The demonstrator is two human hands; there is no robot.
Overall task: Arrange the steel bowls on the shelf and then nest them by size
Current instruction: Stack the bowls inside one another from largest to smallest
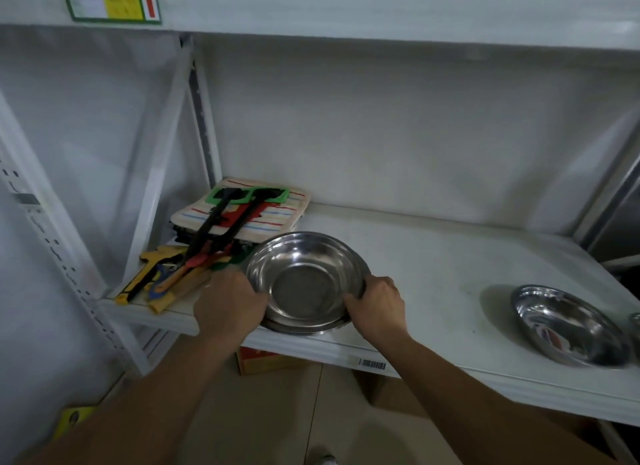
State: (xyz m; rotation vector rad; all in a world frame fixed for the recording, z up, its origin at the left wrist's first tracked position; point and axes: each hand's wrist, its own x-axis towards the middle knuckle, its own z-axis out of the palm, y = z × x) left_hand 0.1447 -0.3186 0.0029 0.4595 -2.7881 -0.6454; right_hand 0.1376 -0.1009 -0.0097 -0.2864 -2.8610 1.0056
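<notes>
Both hands grip one steel bowl [304, 281] at the front of the white shelf [433, 264]: the left hand [228, 305] is clenched over its left rim and the right hand [379, 305] over its right rim. The bowl is tilted slightly toward the person, and beneath its near edge a second rim shows, so it appears to sit inside another bowl [304, 329], though how many lie under it cannot be told. A separate steel bowl [568, 324] rests well apart near the right end of the shelf, with a sliver of another metal item at the frame edge. Behind and left lie a striped cloth [249, 212] and a pile of coloured utensils [180, 267]. The step looks like nesting. Next, the held bowl likely needs seating level in the one below, then the far bowl fetched and compared for size.
</notes>
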